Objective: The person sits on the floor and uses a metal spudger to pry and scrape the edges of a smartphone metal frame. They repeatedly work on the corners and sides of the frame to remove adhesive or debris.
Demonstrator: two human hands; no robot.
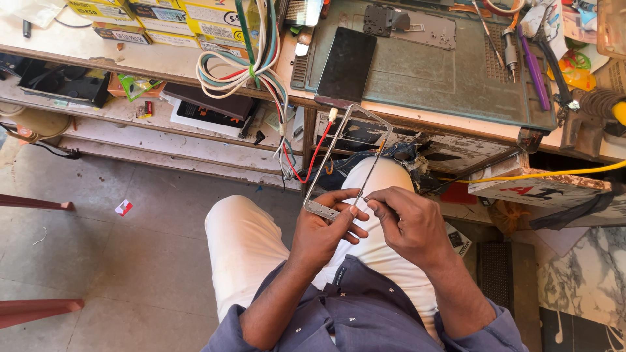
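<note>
Phone frame point(345, 160) clamped at its lower end by left hand point(324, 225) fingers, steadying it; right hand point(404, 218) fingers pinch a thin tool point(373, 173) against its edge

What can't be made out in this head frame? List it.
Head view only:
- Tool tip in the right hand: too thin to identify; fingers hide its handle.
- Lower corner of the phone frame: covered by the left hand.
- Dark phone on the green work mat: face or back unclear.
- Yellow boxes: cut off by the top edge.
- Tools at top right: cluttered, partly cropped.
</note>
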